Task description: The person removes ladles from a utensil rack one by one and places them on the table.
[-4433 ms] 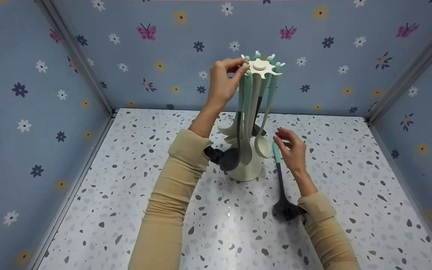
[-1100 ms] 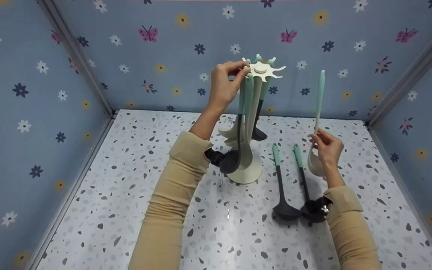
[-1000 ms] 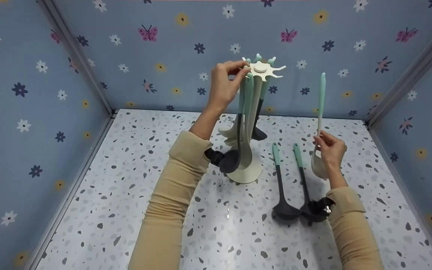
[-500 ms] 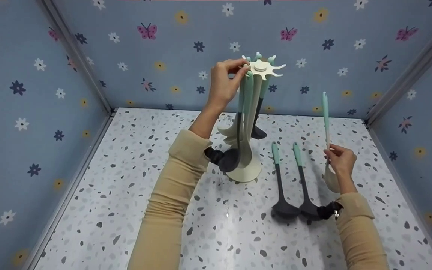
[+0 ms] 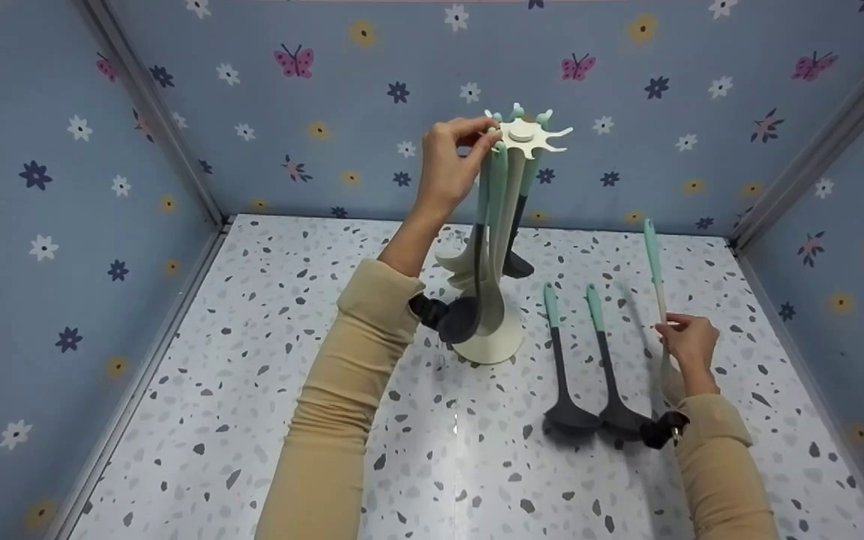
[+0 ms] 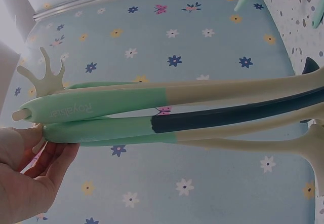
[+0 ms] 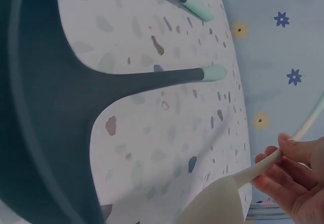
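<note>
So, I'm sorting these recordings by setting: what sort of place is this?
Probably a staged recording booth rather than a working kitchen: flower-and-butterfly wall panels meet at grey corner strips around a speckled white tabletop, which holds a utensil stand.

- A table (image 5: 432,495) is surfaced in white, speckled with grey and dark chips; a small bright glare (image 5: 455,429) is seen on it.
- The far edge is bordered by a blue back wall (image 5: 357,139), printed with white, yellow and navy flowers.
- Three pink butterflies (image 5: 295,62) are spaced in a row across its upper part.
- Similar print is borne by a left wall (image 5: 12,300) and a right wall (image 5: 859,300).
- Both corners are lined by grey strips (image 5: 156,112).
</note>
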`<state>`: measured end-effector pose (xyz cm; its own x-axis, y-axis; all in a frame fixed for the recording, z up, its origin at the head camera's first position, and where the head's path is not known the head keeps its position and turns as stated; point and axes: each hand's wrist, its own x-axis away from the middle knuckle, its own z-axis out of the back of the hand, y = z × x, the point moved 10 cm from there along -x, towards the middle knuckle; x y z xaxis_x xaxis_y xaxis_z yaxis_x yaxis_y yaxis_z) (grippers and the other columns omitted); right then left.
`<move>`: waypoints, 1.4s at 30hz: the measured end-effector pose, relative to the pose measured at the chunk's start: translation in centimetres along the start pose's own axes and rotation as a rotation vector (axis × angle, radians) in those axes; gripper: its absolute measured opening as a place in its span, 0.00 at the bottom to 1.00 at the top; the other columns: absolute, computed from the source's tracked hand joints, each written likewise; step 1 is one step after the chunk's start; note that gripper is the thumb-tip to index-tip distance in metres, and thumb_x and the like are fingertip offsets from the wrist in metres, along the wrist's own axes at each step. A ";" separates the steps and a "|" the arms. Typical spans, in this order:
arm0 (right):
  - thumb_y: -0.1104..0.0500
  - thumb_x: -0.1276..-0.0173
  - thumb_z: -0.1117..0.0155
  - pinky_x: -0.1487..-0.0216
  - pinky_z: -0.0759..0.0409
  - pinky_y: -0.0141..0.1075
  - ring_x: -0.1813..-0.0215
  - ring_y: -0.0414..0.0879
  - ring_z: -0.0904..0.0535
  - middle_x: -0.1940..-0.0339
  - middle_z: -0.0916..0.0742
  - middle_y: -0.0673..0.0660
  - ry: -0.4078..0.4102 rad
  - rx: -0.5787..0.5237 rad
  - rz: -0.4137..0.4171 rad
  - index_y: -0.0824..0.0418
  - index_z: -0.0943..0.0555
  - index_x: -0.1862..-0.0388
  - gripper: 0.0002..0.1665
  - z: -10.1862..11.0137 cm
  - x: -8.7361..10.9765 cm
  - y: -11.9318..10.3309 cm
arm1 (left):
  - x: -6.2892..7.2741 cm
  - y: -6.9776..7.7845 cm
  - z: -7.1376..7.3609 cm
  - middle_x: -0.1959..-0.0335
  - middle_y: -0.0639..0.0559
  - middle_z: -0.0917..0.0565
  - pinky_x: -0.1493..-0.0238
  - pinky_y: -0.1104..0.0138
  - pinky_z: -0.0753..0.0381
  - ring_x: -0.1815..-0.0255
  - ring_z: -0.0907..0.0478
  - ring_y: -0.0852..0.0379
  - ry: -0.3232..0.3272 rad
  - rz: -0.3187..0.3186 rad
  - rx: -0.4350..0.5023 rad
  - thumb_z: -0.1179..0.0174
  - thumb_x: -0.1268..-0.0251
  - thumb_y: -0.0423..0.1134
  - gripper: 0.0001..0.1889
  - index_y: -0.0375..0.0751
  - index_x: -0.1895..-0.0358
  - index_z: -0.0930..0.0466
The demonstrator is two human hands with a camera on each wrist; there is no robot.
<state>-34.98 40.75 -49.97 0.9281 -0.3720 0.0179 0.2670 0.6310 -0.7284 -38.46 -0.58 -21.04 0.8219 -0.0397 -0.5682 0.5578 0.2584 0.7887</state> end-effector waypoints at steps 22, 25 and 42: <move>0.64 0.41 0.43 0.81 0.26 0.34 0.82 0.42 0.24 0.66 0.18 0.69 -0.151 0.175 -0.172 0.76 0.27 0.50 0.21 -1.6 0.9 4.6 | -0.2 0.2 0.1 0.66 0.45 0.20 0.66 0.71 0.23 0.66 0.24 0.57 -0.001 -0.005 -0.003 0.44 0.41 0.35 0.10 0.33 0.61 0.18; 0.65 0.42 0.42 0.78 0.24 0.34 0.79 0.44 0.23 0.61 0.20 0.72 -0.175 0.190 -0.187 0.76 0.27 0.50 0.21 -2.0 1.0 4.9 | -0.2 0.2 0.2 0.66 0.45 0.20 0.66 0.71 0.23 0.66 0.24 0.57 -0.002 0.005 0.000 0.44 0.41 0.36 0.10 0.33 0.60 0.18; 0.68 0.43 0.42 0.70 0.23 0.41 0.66 0.55 0.23 0.60 0.21 0.72 -0.201 0.265 -0.224 0.79 0.26 0.54 0.19 -3.1 1.8 6.0 | -0.1 -0.2 -0.1 0.65 0.45 0.19 0.65 0.74 0.24 0.65 0.24 0.58 0.003 0.014 -0.009 0.43 0.42 0.35 0.10 0.33 0.60 0.19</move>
<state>-32.56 41.74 -56.39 0.8645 -0.3962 0.3092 0.5019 0.7128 -0.4900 -38.63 -0.53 -21.13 0.8294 -0.0335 -0.5577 0.5451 0.2673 0.7946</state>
